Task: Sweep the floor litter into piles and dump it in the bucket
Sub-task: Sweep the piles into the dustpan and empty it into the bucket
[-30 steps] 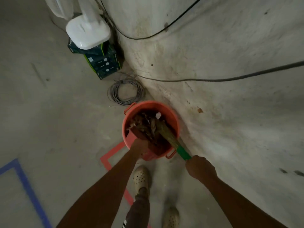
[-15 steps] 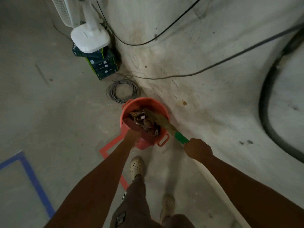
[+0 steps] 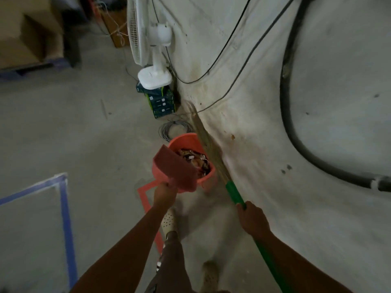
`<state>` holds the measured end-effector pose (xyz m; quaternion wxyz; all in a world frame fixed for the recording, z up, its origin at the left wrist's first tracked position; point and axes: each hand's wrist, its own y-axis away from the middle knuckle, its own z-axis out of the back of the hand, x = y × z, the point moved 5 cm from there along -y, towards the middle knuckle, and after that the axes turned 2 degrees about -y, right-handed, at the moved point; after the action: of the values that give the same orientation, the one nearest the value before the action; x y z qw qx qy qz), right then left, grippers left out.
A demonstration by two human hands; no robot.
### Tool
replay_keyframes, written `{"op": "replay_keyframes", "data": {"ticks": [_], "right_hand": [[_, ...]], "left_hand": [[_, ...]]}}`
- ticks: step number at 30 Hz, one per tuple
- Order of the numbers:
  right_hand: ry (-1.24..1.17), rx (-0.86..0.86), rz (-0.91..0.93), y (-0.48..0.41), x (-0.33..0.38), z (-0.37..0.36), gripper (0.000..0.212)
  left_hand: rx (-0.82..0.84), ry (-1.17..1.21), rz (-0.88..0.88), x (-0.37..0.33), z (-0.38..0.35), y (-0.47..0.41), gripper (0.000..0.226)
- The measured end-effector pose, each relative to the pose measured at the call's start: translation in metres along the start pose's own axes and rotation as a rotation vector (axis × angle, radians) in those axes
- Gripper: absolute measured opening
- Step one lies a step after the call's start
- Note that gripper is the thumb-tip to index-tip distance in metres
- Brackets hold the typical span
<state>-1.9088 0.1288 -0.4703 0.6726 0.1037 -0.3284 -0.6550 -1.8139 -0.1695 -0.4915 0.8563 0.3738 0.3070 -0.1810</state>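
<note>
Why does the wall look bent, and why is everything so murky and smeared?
Head view: the wide-angle lens bows the wall and the black hose; light is dim and flat, no glare; motion blur smears the broom at its bristle end and the near shoe; the bucket and dustpan look sharper.

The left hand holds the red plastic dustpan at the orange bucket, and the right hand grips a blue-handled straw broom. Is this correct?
No. In the head view the straw broom's handle in the right hand is green, not blue. The rest is correct.
</note>
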Motion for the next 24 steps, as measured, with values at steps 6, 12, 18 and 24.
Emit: {"op": "replay_keyframes", "data": {"ticks": [6, 12, 18, 24], "right_hand": [[-0.03, 0.069, 0.146, 0.048, -0.03, -0.038, 0.034], [0.048, 0.225, 0.19, 0.066, -0.046, -0.122, 0.037], [0.148, 0.395, 0.179, 0.076, -0.041, -0.221, 0.031], [0.208, 0.35, 0.127, 0.058, -0.031, -0.354, 0.041]], "left_hand": [[-0.125, 0.068, 0.102, 0.093, 0.015, 0.083, 0.032], [-0.231, 0.396, 0.339, 0.226, 0.023, 0.142, 0.06], [-0.358, 0.723, 0.577, 0.357, 0.041, 0.168, 0.042], [-0.469, 0.916, 0.685, 0.533, 0.05, 0.172, 0.038]]}}
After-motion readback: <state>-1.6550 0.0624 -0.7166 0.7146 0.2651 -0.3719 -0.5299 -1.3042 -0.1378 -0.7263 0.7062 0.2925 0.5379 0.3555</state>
